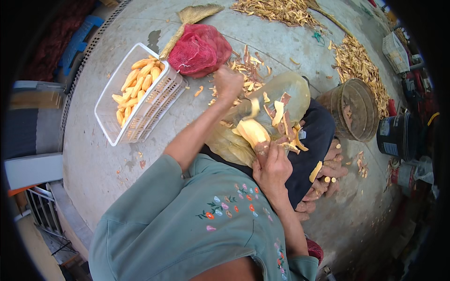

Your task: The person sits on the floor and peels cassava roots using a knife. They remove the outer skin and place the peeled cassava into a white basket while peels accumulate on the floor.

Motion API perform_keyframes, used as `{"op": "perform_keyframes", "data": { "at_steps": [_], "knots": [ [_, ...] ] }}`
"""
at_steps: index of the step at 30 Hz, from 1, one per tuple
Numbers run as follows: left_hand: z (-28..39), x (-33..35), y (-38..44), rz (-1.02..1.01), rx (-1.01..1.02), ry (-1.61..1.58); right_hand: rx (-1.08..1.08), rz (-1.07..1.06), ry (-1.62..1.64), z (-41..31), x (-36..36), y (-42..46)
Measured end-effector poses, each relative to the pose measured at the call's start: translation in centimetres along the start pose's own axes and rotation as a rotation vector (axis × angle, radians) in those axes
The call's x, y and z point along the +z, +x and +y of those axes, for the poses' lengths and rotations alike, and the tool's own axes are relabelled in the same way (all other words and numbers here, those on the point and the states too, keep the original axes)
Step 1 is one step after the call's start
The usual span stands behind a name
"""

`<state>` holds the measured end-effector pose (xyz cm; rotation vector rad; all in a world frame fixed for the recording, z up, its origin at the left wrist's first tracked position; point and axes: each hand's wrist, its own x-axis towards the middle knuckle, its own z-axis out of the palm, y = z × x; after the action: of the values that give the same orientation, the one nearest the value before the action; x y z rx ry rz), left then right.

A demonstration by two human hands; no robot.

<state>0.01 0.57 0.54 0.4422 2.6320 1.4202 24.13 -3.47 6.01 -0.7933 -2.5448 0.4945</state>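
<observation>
My right hand (273,168) grips a sweet potato (254,132) by its end, where reddish skin is still on; pale yellow flesh shows on the rest. Just beyond it, my left hand (229,84) is closed in a fist around a peeling tool (242,102), blurred and partly hidden. A curled strip of peel (254,108) hangs by the tool, above the sweet potato. Yellowish plastic sheeting (290,89) covers my lap and knee, with several peel strips (278,113) lying on it. Unpeeled sweet potatoes (332,171) are heaped beside my leg on the right.
A white plastic basket (105,105) at left holds peeled sweet potatoes (139,82). Beyond my left hand lie a red mesh bag (197,49) and a straw broom (197,14). Peel heaps (358,63) cover floor at far right. A dirty bucket (328,102) and black bucket (395,137) stand right.
</observation>
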Motion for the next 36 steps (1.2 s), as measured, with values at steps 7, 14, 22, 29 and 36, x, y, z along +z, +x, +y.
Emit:
{"op": "perform_keyframes", "data": {
  "at_steps": [7,14,22,29,36],
  "knots": [
    [-5.3,-4.3,1.4,0.079,-0.188,-0.171,0.127,0.104,0.187,1.3,-0.1,-0.2],
    [-2.2,-4.9,-1.1,-0.478,-0.201,-0.639,0.473,0.100,0.908,3.7,-4.1,2.7],
    [-0.4,-4.5,-1.6,-0.378,-0.290,-0.784,0.807,0.191,1.776,3.9,-3.2,4.8],
    [3.5,-4.8,-3.5,-0.425,-0.277,-0.887,1.050,-0.222,2.085,1.7,1.6,1.8],
    [2.4,-1.1,-4.2,-0.527,-0.125,-0.598,1.103,-0.315,2.095,0.5,2.5,1.7]
  ]
}}
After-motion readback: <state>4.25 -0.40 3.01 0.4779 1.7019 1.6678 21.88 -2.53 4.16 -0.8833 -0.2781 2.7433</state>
